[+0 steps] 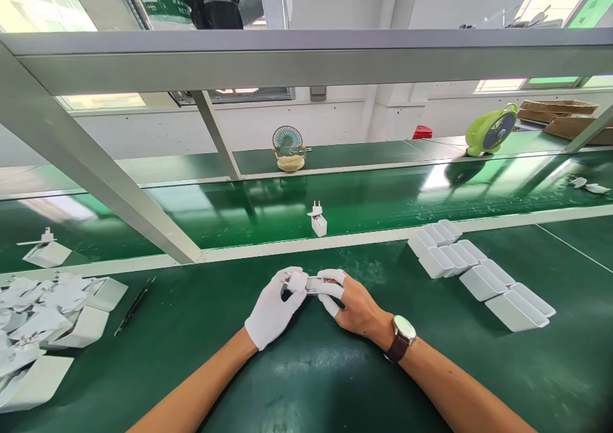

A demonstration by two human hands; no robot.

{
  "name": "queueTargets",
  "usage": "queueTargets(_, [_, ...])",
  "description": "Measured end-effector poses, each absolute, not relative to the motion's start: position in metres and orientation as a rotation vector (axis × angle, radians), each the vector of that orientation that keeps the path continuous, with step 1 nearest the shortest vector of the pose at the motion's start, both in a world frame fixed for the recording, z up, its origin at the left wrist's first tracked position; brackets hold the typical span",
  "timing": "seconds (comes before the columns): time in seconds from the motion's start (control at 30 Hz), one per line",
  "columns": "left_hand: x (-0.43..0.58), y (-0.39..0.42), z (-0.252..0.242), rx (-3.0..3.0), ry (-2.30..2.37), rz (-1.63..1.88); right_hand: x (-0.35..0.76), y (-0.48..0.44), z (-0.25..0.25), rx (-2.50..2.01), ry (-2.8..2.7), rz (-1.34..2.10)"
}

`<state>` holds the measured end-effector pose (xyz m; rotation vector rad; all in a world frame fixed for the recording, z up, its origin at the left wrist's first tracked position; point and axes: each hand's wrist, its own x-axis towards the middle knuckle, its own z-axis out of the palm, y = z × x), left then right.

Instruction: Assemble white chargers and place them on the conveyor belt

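My left hand (276,308), in a white glove, is closed on a small white charger part (297,282) above the green worktop. From the other side, my right hand (352,302), with white covers on its fingertips and a watch on the wrist, grips a white charger housing (313,285). The two pieces meet between my fingers; whether they are joined I cannot tell, as the fingers hide much of them. Beyond my hands, a white charger (318,224) with its two plug pins upward stands on the green conveyor belt (258,209).
White boxes heaped with parts (48,318) are at left, beside a black pen (135,305). Several open white housings (479,273) line up at right. A metal frame beam (306,62) crosses overhead. Behind the belt stand a small fan (288,145) and a green fan (491,131).
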<state>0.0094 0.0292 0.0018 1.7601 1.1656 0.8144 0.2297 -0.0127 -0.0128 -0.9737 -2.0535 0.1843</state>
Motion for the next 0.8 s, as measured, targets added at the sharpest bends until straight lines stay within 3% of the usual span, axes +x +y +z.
queueTargets(0.3, [0.012, 0.027, 0.013, 1.707, 1.098, 0.854, 0.23, -0.013, -0.009, -0.937, -2.068, 0.118])
queueTargets(0.4, [0.012, 0.027, 0.011, 1.751, 1.166, 0.839, 0.227, -0.013, -0.01, -0.961, -1.955, 0.36])
queueTargets(0.6, [0.015, 0.017, 0.009, 1.932, 1.206, 0.738, 0.222, -0.009, -0.011, -0.966, -1.348, 1.204])
queueTargets(0.8, [0.014, 0.014, 0.014, 2.004, 1.019, 0.728, 0.225, -0.009, 0.0, -1.153, -1.345, 1.394])
